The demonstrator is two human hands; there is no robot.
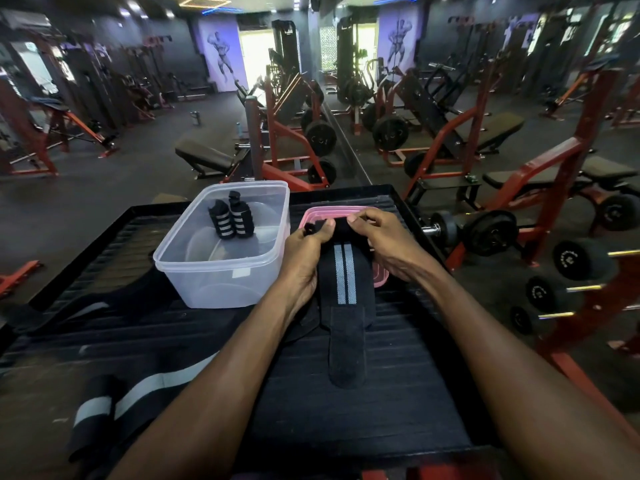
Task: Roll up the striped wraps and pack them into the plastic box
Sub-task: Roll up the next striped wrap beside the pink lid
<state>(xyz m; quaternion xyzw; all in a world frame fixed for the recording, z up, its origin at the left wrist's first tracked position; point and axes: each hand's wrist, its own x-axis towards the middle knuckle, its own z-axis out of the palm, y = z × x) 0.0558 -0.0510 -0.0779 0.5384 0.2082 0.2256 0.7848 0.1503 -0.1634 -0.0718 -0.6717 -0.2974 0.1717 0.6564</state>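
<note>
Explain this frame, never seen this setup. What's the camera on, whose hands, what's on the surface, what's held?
No machine here: one wide-angle camera worn on a person's head looks forward and down at their two bare hands, in a gym. The left hand and right hand both pinch the far end of a black striped wrap, which lies stretched toward the person on a black ribbed platform. Under that far end sits a pink lid. Left of it stands the clear plastic box, holding two rolled wraps. Another unrolled wrap lies at near left.
</note>
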